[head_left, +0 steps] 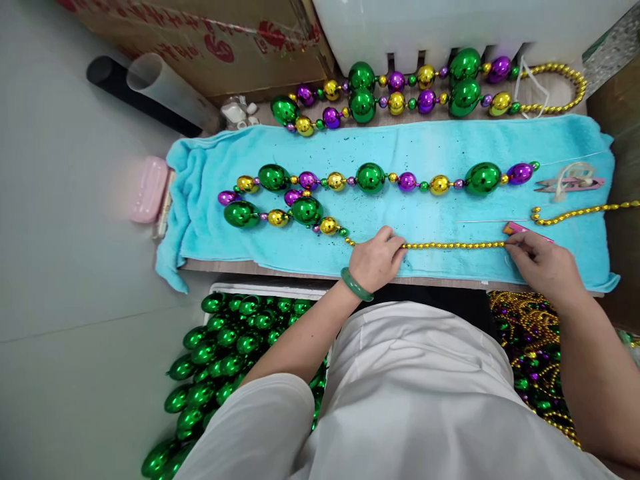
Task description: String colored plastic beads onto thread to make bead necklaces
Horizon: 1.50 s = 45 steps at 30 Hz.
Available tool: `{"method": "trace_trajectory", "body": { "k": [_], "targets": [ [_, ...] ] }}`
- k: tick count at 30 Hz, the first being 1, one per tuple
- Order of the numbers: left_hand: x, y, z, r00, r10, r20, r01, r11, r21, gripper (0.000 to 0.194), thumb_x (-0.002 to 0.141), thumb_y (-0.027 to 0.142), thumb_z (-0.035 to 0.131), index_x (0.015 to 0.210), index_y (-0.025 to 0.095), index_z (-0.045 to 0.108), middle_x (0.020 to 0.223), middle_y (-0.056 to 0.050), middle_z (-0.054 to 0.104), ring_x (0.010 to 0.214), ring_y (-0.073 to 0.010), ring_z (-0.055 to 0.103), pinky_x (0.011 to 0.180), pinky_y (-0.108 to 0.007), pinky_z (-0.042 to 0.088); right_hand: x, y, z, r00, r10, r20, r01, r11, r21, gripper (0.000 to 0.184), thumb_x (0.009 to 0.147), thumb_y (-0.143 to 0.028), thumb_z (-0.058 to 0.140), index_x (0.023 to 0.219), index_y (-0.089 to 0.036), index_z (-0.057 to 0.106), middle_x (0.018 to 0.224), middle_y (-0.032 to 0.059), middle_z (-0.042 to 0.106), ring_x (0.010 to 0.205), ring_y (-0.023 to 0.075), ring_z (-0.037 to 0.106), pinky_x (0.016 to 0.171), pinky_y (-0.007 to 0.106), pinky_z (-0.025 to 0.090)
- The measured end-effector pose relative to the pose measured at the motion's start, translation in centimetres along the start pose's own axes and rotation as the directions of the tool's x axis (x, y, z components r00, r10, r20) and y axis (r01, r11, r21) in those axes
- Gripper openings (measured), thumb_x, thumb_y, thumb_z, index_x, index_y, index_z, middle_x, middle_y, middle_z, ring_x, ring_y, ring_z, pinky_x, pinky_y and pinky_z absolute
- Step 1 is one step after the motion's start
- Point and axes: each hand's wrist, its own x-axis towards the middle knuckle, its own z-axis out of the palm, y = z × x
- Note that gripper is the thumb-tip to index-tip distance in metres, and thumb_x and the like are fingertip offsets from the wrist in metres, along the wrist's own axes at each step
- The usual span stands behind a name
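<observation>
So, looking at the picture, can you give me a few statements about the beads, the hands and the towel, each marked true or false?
1. The left hand has a green bangle at its wrist. True.
2. The fingers of the left hand and the right hand are on the same string of small gold beads. True.
3. The towel is red. False: it is light blue.
4. The white tray holds purple balls only. False: shiny green balls are in it.
5. The bangle is yellow. False: it is green.
</observation>
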Motion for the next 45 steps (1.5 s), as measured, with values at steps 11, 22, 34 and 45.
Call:
{"method": "trace_trajectory", "body": {
  "k": [11,22,34,45],
  "targets": [
    [-0.8,-2.1,-0.8,0.997,-0.063,-0.039,0.065,0.996,0.066,0.025,0.088,0.033,0.048,0.105,0.023,0.064,0.104,-0.005,0.059,0.076,-0.0154,0.061,0.055,-0.025,0.043,0.0,0.0,0.2,0.999,-0.032,-0.008,0.032,0.999,0.013,0.023,0.082,-0.038,0.049,0.096,-0.026,0.062,0.07,0.002,0.065,0.062,0.0214,0.058,0.055,0.028,0.037],
    [1.4,0.5,0.4,0.999,0.031,-0.023,-0.031,0.999,-0.016,0.023,0.089,0.034,0.048,0.099,0.025,0.066,0.103,-0.004,0.06,0.076,-0.0141,0.061,0.055,-0.024,0.043,0.0,-0.2,0.1,0.999,-0.033,-0.009,0.034,0.999,0.015,0.025,0.083,-0.039,0.048,0.097,-0.026,0.063,0.071,0.002,0.066,0.064,0.0218,0.06,0.056,0.028,0.037],
    [1.5,0.7,-0.3,0.998,0.011,-0.064,-0.014,0.999,-0.034,0.028,0.087,0.037,0.051,0.109,0.025,0.064,0.108,-0.004,0.06,0.08,-0.015,0.062,0.06,-0.025,0.046,0.1,-0.3,0.1,1.0,-0.02,-0.008,0.02,1.0,0.018,0.026,0.083,-0.04,0.047,0.097,-0.025,0.063,0.071,0.0022,0.067,0.068,0.0221,0.06,0.058,0.028,0.038],
    [1.8,0.8,-0.4,1.0,-0.014,0.02,0.014,0.999,0.036,0.023,0.089,0.032,0.046,0.097,0.025,0.066,0.105,-0.002,0.06,0.08,-0.0147,0.062,0.054,-0.025,0.04,0.1,-0.5,0.2,1.0,-0.016,-0.016,0.017,0.999,0.033,0.026,0.083,-0.038,0.048,0.098,-0.024,0.064,0.067,0.0016,0.064,0.063,0.02,0.058,0.056,0.027,0.034]
  ]
}}
